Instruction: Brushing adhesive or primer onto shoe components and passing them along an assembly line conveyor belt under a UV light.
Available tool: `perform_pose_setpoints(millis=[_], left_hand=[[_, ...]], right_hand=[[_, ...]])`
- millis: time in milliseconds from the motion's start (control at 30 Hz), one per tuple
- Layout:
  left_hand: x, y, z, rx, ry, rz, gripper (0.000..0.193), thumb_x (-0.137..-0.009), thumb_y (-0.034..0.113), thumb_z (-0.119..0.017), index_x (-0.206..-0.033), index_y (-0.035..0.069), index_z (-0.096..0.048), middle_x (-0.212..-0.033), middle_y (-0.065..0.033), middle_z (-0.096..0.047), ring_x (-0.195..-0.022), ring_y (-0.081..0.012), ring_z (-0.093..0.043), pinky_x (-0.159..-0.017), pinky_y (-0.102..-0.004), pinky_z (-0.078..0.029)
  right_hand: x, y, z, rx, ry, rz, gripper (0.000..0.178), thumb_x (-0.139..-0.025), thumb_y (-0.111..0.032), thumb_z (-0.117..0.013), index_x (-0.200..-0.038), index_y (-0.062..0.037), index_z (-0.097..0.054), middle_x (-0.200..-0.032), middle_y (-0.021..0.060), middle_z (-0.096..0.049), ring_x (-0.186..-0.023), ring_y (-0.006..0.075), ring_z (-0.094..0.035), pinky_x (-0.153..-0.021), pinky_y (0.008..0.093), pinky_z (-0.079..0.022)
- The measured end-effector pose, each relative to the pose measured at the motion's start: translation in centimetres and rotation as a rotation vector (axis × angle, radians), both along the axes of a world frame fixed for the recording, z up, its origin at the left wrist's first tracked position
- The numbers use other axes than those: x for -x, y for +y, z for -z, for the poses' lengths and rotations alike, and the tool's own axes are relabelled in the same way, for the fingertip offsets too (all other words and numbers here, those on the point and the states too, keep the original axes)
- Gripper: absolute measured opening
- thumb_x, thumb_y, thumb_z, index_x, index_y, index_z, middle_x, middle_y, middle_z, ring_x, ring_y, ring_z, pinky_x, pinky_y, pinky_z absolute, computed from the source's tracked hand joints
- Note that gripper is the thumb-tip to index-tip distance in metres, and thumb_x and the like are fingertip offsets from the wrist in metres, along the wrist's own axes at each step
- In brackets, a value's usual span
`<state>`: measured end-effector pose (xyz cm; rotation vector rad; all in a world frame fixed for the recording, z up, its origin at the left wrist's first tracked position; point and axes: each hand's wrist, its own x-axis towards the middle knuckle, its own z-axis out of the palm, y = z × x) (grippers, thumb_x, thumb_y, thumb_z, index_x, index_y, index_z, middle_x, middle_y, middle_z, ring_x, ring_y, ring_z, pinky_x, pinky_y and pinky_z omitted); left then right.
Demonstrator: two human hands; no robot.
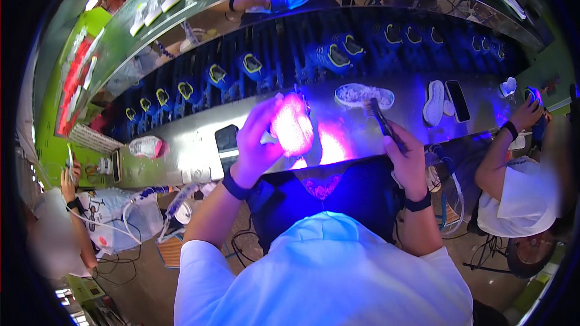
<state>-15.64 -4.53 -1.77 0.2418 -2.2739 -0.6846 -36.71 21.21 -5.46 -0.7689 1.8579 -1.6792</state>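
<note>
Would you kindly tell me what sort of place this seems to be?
Probably a shoe factory's assembly line: blue shoe uppers with yellow-green collars stand in a long row, loose soles lie on the metal workbench, and the person's right hand holds a brush.

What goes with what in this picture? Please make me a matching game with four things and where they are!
Things:
1. Brush
2. Shoe piece lit bright pink
3. Blue shoes with yellow-green collars
4. Black wristbands

Places:
A. In a long row beyond the metal benchtop
B. In the person's right hand
C. Around both of the person's wrists
D. In the person's left hand

Right pairs: 1-B, 2-D, 3-A, 4-C
</note>
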Motion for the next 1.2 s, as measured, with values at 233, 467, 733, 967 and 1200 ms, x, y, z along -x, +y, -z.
perform_pose_setpoints(millis=[233, 467, 733, 967, 1200], left_hand=[[-3.8, 5.5, -0.4, 0.349, 0.125, 0.160, 0.038, -0.080, 0.011, -0.074, -0.118, 0.007, -0.070, -0.128, -0.0162, -0.064, -0.120, -0.0385, -0.064, -0.103, -0.0510, -0.053], [-4.6, 6.3, -1.8, 0.450, 0.048, 0.191, 0.031, -0.084, 0.013, -0.069, -0.115, 0.011, -0.072, -0.123, -0.0118, -0.067, -0.118, -0.0356, -0.065, -0.105, -0.0511, -0.053], [-4.4, 6.6, -1.6, 0.430, 0.002, 0.204, 0.031, -0.085, 0.012, -0.069, -0.116, 0.013, -0.073, -0.125, -0.0102, -0.066, -0.120, -0.0345, -0.064, -0.107, -0.0504, -0.051], [-3.4, 6.8, -2.2, 0.488, -0.090, 0.277, 0.033, -0.085, 0.013, -0.069, -0.118, 0.014, -0.073, -0.127, -0.0094, -0.065, -0.122, -0.0342, -0.063, -0.108, -0.0510, -0.050], [-2.9, 6.8, -1.1, 0.459, -0.077, 0.229, 0.030, -0.086, 0.014, -0.068, -0.116, 0.013, -0.074, -0.126, -0.0107, -0.065, -0.119, -0.0334, -0.064, -0.106, -0.0511, -0.052]], right_hand=[[-3.8, -1.6, -5.7, 0.019, 0.118, -0.274, 0.037, -0.093, -0.004, -0.069, -0.129, 0.0016, -0.065, -0.094, 0.0036, -0.070, -0.081, 0.0093, -0.062, -0.077, 0.0252, -0.050], [-4.3, -1.5, -6.1, -0.060, 0.367, -0.276, 0.036, -0.090, -0.003, -0.071, -0.126, 0.0020, -0.067, -0.105, 0.0114, -0.074, -0.094, 0.0157, -0.069, -0.086, 0.0291, -0.052], [-4.2, 0.7, -5.2, -0.103, 0.408, -0.310, 0.037, -0.087, -0.002, -0.073, -0.124, -0.0023, -0.069, -0.101, 0.0144, -0.074, -0.087, 0.0220, -0.072, -0.082, 0.0303, -0.054], [-1.8, 2.6, -5.7, -0.182, 0.097, -0.499, 0.037, -0.089, -0.005, -0.072, -0.126, -0.0016, -0.068, -0.110, 0.0155, -0.074, -0.100, 0.0203, -0.071, -0.092, 0.0312, -0.051], [-1.4, 1.9, -4.8, -0.101, 0.231, -0.430, 0.037, -0.088, -0.006, -0.075, -0.124, -0.0008, -0.069, -0.111, 0.0137, -0.075, -0.102, 0.0215, -0.070, -0.094, 0.0319, -0.051]])
